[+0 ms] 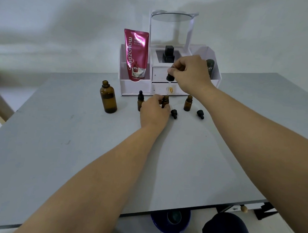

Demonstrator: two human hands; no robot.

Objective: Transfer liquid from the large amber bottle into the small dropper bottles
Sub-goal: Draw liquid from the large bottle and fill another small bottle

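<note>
Pinching a black-bulbed glass dropper [170, 76] between the curled thumb and fingertips of the right hand [190, 74], glass stem aimed down at the open mouth of a small amber glass bottle [165, 101]. Gripping that held bottle around its body with the curled fingers of the left hand [154, 111], steadying it upright on the grey surface [57, 146]. Liquid in the stem: too faint to tell.

Standing well to the left, upright, uncapped and clear of both hands: the large amber glass bottle [108, 97]. Just left of the left hand: a capped small amber bottle [140, 100] with a black dropper top screwed on. To the right: an open small amber bottle [188, 103], near two loose black dropper caps [174, 114] lying on the surface. Behind, a white organiser box [137, 86] holding a pink tube [136, 55].

Judging by this layout: likely one small bottle filled and closed, the held one mid-fill, the open one on the right not yet done. Probably left to do: more trips to the large bottle, then screwing on both loose caps. Fill levels unreadable through the dark glass.
</note>
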